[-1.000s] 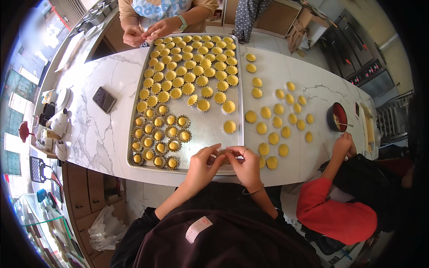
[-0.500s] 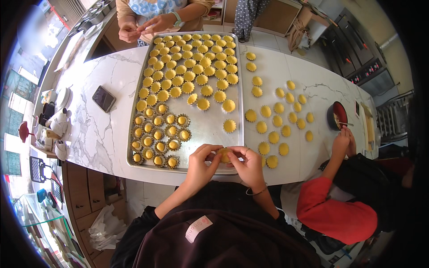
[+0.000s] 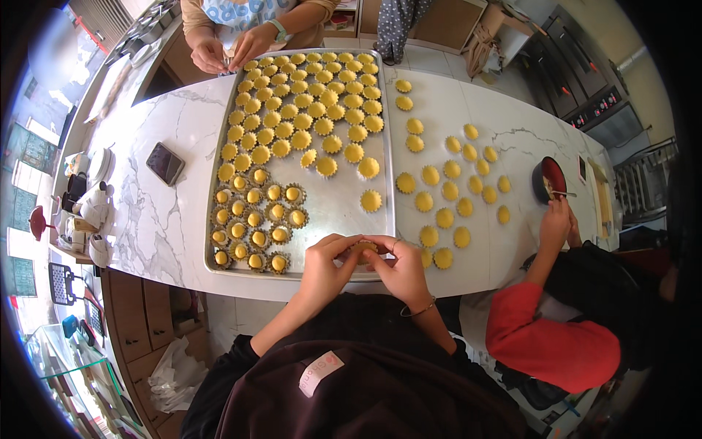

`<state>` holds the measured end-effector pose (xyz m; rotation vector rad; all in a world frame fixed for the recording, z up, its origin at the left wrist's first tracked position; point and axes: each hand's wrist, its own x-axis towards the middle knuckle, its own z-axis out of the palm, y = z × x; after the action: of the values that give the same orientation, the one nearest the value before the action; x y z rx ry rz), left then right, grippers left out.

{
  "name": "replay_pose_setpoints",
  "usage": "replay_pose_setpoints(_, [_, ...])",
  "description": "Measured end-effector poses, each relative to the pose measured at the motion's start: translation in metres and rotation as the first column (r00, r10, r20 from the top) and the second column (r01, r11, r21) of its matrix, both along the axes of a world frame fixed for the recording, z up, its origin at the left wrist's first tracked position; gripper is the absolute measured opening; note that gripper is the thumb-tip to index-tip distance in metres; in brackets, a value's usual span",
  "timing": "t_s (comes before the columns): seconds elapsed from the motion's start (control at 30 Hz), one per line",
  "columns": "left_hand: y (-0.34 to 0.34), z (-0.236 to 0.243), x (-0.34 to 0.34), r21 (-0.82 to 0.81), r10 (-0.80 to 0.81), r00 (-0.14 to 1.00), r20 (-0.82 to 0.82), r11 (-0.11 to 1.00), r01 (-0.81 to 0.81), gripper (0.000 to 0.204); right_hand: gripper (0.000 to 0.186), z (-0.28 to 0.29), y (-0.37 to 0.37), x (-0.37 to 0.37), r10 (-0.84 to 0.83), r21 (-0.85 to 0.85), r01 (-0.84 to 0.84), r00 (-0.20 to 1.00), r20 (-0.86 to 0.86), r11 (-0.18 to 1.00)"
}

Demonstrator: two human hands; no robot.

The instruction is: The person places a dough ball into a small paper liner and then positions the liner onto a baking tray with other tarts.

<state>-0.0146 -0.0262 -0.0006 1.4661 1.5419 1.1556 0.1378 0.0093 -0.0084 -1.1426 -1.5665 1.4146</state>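
Pinched between both sets of fingertips is a yellow tart shell [image 3: 365, 250], held over the near edge of a large metal baking tray [image 3: 333, 214]. My left hand [image 3: 327, 263] curls round one side of it. On the other side is my right hand [image 3: 401, 269], its thumb pressed into the shell and its fingers on the rim. Rows of fluted yellow tart shells [image 3: 301, 140] fill the far part of the tray. Near its left corner stand several fluted metal tins, each with a dough ball [image 3: 254, 261]. A single shell [image 3: 371, 200] sits just beyond my hands.
Loose tart shells [image 3: 444, 218] are spread over the marble counter [image 3: 504, 252] right of the tray. A phone [image 3: 165, 163] lies to the left. Across the counter, another person's hands [image 3: 232, 53] work at the tray's far corner. At right, a red-sleeved person [image 3: 552, 336] handles a dark bowl [image 3: 542, 181].
My thumbs have shifted on the tart shell, and it is tilted differently between my fingers. The person across has lowered their hands toward the tray's corner. The whole view has shifted slightly.
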Motion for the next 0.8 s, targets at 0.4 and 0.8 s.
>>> replay_pose_setpoints(0.4, [-0.001, 0.001, -0.001, 0.018, -0.038, 0.999, 0.001, 0.999, 0.038, 0.025, 0.021, 0.006, 0.001, 0.008, 0.120, -0.185, -0.116, 0.993, 0.010, 0.976])
replay_pose_setpoints(0.8, [-0.004, 0.005, 0.004, 0.031, 0.026, 1.000, 0.011, 0.999, -0.027, 0.024, 0.020, -0.003, -0.003, -0.002, -0.072, 0.089, 0.062, 0.992, 0.106, 0.994])
